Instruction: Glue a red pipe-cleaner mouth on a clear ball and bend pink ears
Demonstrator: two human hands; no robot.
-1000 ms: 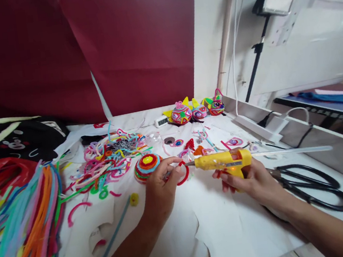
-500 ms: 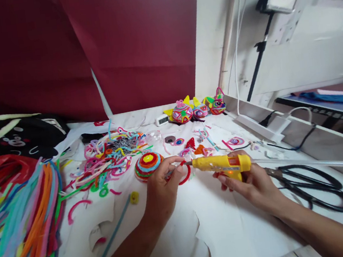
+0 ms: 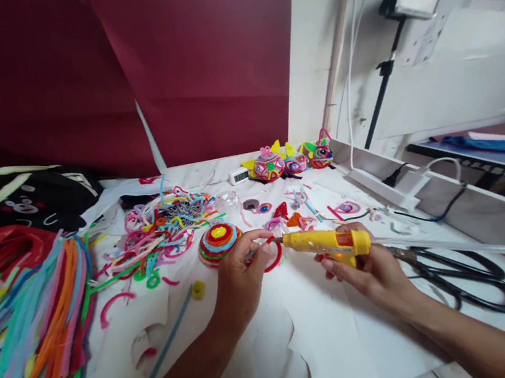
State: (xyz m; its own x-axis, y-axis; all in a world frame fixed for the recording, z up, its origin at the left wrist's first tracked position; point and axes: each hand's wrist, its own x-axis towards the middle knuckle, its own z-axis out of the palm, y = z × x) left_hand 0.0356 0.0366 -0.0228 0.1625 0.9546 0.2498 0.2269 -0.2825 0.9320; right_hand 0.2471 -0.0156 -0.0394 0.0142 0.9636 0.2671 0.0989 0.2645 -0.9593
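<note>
My right hand (image 3: 369,269) grips a yellow glue gun (image 3: 329,243) with a clear glue stick (image 3: 464,243) running out of its back. The nozzle points left at a red curved pipe-cleaner piece (image 3: 274,257). My left hand (image 3: 240,277) pinches that red piece between thumb and fingers, just above the white table sheet (image 3: 318,335). A round disc wound in coloured rings (image 3: 219,241) lies just left of my left hand.
A thick bundle of coloured pipe cleaners (image 3: 23,324) fills the left. Cut scraps (image 3: 164,225) lie behind the disc. Three decorated figures (image 3: 290,161) and a small white clock (image 3: 236,177) stand at the back. Black scissors (image 3: 472,284) lie right. A black bag (image 3: 26,203) sits far left.
The rear of the glue gun and its stick have dipped slightly lower to the right. The left hand holds the red piece in the same spot.
</note>
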